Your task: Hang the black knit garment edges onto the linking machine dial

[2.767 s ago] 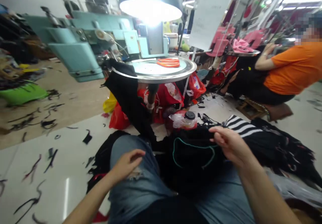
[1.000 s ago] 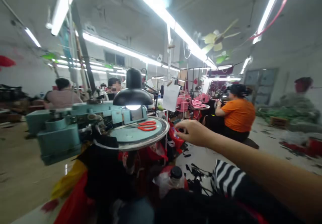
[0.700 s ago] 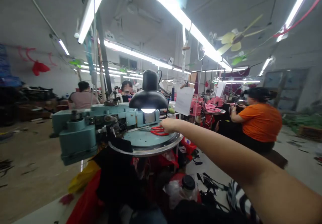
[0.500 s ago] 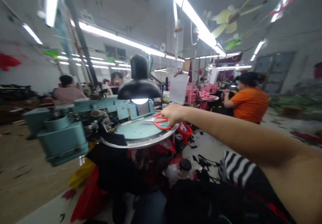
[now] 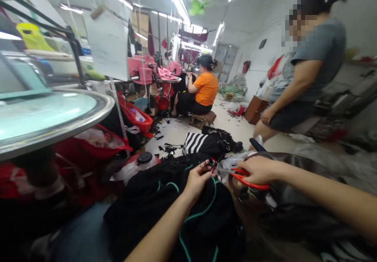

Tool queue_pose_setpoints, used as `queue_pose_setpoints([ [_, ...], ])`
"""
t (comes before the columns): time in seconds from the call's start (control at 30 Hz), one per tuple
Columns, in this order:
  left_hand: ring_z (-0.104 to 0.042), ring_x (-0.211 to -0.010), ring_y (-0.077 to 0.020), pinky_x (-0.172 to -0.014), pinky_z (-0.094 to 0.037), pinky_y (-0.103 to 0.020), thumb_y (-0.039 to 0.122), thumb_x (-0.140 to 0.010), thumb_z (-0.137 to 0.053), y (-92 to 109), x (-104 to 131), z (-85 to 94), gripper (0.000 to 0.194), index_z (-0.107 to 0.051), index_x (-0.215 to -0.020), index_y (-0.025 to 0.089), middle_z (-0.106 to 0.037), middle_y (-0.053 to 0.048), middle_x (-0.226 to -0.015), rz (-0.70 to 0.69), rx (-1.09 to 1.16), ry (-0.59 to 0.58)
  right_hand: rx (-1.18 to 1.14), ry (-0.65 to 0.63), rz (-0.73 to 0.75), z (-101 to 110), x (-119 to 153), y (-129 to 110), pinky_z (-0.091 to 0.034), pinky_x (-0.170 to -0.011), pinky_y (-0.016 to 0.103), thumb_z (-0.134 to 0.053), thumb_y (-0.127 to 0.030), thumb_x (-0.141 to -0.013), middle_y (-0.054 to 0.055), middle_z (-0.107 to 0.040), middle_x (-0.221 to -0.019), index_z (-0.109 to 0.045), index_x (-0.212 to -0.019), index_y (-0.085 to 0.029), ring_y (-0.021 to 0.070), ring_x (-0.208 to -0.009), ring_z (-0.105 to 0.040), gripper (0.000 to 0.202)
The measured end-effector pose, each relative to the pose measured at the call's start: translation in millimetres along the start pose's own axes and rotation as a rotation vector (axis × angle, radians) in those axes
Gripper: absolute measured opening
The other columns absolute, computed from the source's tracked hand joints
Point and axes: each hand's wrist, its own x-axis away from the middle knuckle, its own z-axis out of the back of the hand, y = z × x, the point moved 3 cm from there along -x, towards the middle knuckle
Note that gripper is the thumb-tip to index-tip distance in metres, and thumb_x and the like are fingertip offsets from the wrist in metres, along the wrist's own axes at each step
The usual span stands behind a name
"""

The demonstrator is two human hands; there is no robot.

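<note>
Red-handled scissors (image 5: 250,180) are gripped in my right hand (image 5: 259,169), their blades pointing left toward my other hand. My left hand (image 5: 198,179) is closed at the upper edge of black cloth (image 5: 147,199) with green trim that lies over my lap. Its fingertips pinch a small dark and red bit of material, too small to make out. Between the two hands, the blade tips come close to the left fingers; whether they touch the material cannot be told.
A round-topped machine table (image 5: 44,116) stands at the left, with red bags below. Striped and black cloth (image 5: 196,142) lies ahead on the floor. A person in orange (image 5: 206,87) sits farther off; another in grey (image 5: 315,57) stands at the right.
The view has swung right, away from the machine. My right hand and the scissors are off the tabletop and above the cloth. My left hand and the standing person have come into view.
</note>
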Motion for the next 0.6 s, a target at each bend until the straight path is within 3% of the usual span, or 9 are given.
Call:
queue_pose_setpoints([
  [0.1, -0.073, -0.075, -0.0202, -0.085, -0.057, -0.039, 0.015, -0.062, -0.084, -4.1, 1.0, -8.7, 0.057, -0.07, -0.117, 0.014, -0.074, -0.008, -0.104, -0.005, -0.068, -0.01, 0.045, -0.035, -0.027, 2.0, -3.0, 0.0, -0.042, -0.061, 0.036, -0.05, -0.072, -0.079, 0.017, -0.071, -0.081, -0.07, -0.091, -0.016, 0.0349, -0.075, -0.069, 0.061],
  [0.3, -0.063, -0.117, -0.0313, -0.098, -0.054, -0.043, 0.006, -0.058, -0.083, -6.1, 2.0, -13.0, 0.054, -0.074, -0.111, 0.015, -0.072, -0.012, -0.118, -0.029, -0.161, -0.007, 0.117, -0.047, 0.013, 1.8, -14.4, -14.3, -0.047, -0.066, 0.04, -0.052, -0.068, -0.079, 0.019, -0.073, -0.081, -0.073, -0.096, -0.016, 0.0387, -0.081, -0.071, 0.058],
  [0.4, -0.065, -0.114, -0.0332, -0.092, -0.057, -0.046, 0.003, -0.059, -0.08, -7.3, 2.0, -9.3, 0.073, -0.064, -0.129, 0.018, -0.07, -0.015, -0.123, -0.003, -0.191, -0.025, 0.136, -0.015, 0.046, -1.8, -17.2, -21.8, -0.047, -0.066, 0.041, -0.054, -0.057, -0.082, 0.021, -0.073, -0.082, -0.074, -0.094, -0.014, 0.0396, -0.081, -0.071, 0.048],
  [0.5, -0.07, -0.103, -0.0332, -0.083, -0.06, -0.048, 0.001, -0.063, -0.077, -9.2, 1.4, -8.2, 0.099, -0.038, -0.151, 0.022, -0.066, -0.02, -0.127, 0.028, -0.239, -0.049, 0.129, 0.007, 0.048, 1.0, -12.7, -19.5, -0.045, -0.064, 0.038, -0.057, -0.047, -0.081, 0.019, -0.073, -0.078, -0.073, -0.084, -0.015, 0.0372, -0.076, -0.07, 0.035],
  [0.6, -0.07, -0.106, -0.0332, -0.093, -0.056, -0.051, 0.005, -0.069, -0.074, -1.4, 12.4, -16.3, 0.088, -0.042, -0.149, 0.022, -0.057, -0.022, -0.14, 0.003, -0.322, -0.078, 0.107, 0.044, -0.012, 25.3, 4.9, -2.3, -0.042, -0.059, 0.035, -0.061, -0.045, -0.078, 0.015, -0.071, -0.073, -0.07, -0.078, -0.017, 0.0319, -0.068, -0.068, 0.029],
])
